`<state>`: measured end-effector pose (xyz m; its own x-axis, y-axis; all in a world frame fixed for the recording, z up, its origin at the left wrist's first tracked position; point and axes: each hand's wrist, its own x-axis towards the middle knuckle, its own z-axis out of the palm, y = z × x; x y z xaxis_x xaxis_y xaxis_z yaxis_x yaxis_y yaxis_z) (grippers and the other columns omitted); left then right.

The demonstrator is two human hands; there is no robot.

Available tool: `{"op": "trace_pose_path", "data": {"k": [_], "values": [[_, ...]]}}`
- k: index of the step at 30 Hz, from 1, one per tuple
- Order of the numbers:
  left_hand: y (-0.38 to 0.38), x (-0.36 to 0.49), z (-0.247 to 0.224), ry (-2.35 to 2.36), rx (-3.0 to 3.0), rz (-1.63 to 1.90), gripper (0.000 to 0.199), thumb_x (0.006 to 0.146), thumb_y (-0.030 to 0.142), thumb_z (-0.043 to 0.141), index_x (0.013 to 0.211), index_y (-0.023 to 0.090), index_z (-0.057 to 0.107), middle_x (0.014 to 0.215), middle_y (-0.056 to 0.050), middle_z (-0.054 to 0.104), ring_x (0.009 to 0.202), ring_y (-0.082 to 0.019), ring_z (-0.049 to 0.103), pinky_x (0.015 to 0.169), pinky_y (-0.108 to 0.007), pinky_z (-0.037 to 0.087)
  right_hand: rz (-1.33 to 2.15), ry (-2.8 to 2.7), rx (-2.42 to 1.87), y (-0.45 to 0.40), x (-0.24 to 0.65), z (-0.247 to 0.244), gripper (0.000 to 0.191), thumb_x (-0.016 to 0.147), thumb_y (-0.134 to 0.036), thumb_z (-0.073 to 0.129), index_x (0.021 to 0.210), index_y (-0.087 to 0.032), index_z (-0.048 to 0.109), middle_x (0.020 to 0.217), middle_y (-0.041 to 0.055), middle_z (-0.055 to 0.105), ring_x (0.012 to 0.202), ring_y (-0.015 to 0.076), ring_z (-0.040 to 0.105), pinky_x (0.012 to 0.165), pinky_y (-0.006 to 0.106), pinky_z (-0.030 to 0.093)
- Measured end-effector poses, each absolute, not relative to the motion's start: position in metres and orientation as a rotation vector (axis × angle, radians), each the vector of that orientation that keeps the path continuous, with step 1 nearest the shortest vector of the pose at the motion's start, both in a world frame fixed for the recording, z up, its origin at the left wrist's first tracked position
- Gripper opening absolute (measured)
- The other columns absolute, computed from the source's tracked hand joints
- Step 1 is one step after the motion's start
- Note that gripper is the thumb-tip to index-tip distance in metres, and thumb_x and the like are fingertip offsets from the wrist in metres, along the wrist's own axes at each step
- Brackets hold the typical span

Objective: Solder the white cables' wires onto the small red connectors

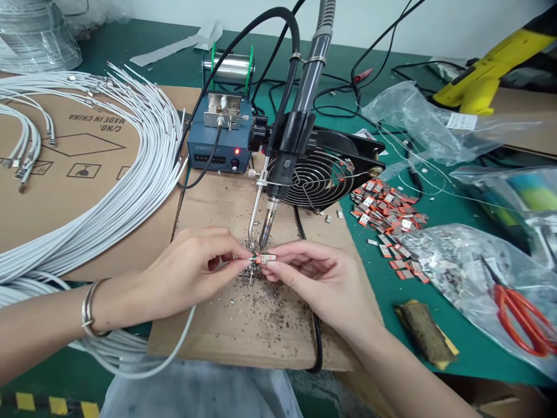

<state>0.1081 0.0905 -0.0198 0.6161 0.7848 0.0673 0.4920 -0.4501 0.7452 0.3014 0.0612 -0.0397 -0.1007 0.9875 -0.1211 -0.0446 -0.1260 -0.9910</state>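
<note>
Between thumb and fingers, my right hand (324,278) pinches a small USB connector (268,258) with a metal shell and an orange part. My left hand (195,264) is closed on the end of a white cable (185,337), its wires meeting the back of the connector. Just above the joint sits the tip of a soldering iron (268,223), clamped in a stand, with a thin solder feed tube (256,209) beside it. Solder bits (250,273) lie scattered on the cardboard (209,337) under my hands.
A blue solder feeder (204,142) with a solder spool (230,65) stands behind, beside a black fan (313,174). White cables (143,191) lie bundled at left. At right are a pile of USB connectors (385,203), a plastic bag (452,267), orange-handled scissors (517,316) and a sponge (424,331).
</note>
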Motion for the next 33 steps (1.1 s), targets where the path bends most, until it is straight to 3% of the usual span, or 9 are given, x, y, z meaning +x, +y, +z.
{"op": "trace_pose_path", "data": {"k": [5,15,24,33], "values": [[0.0918,0.1086,-0.0222,1.019,2.140,0.512,0.016,0.085,0.023,0.054,0.086,0.019,0.070,0.068,0.001,0.060,0.057,-0.005,0.047,0.051,-0.017,0.033,1.456,-1.140,-1.251,0.0613,0.3020,-0.0415,0.010,0.066,-0.018,0.074,0.074,-0.016,0.069,0.063,0.0038,0.069,0.055,0.0137,0.066,0.053,0.019,0.058],[0.0914,0.1089,-0.0217,1.023,2.142,0.587,0.012,0.082,0.021,0.058,0.082,0.020,0.069,0.064,0.004,0.059,0.054,-0.002,0.046,0.049,-0.015,0.032,1.524,-1.082,-1.199,0.0636,0.2999,-0.0393,0.010,0.067,-0.013,0.073,0.074,-0.014,0.068,0.064,0.0027,0.069,0.055,0.0086,0.065,0.055,0.010,0.055],[0.0901,0.1076,-0.0213,1.033,2.138,0.581,0.012,0.082,0.022,0.057,0.082,0.021,0.069,0.068,0.004,0.060,0.057,-0.002,0.048,0.050,-0.014,0.034,1.521,-1.077,-1.146,0.0619,0.2992,-0.0403,0.009,0.068,-0.011,0.072,0.075,-0.014,0.069,0.065,0.0020,0.069,0.055,0.0086,0.065,0.056,0.011,0.056],[0.0921,0.1074,-0.0262,1.121,2.182,0.428,0.014,0.082,0.026,0.056,0.084,0.026,0.070,0.069,0.005,0.064,0.058,-0.005,0.051,0.052,-0.018,0.035,1.570,-1.052,-1.232,0.0621,0.3000,-0.0457,0.011,0.067,-0.015,0.073,0.075,-0.013,0.067,0.063,0.0023,0.069,0.053,0.0073,0.064,0.052,0.008,0.053]]}}
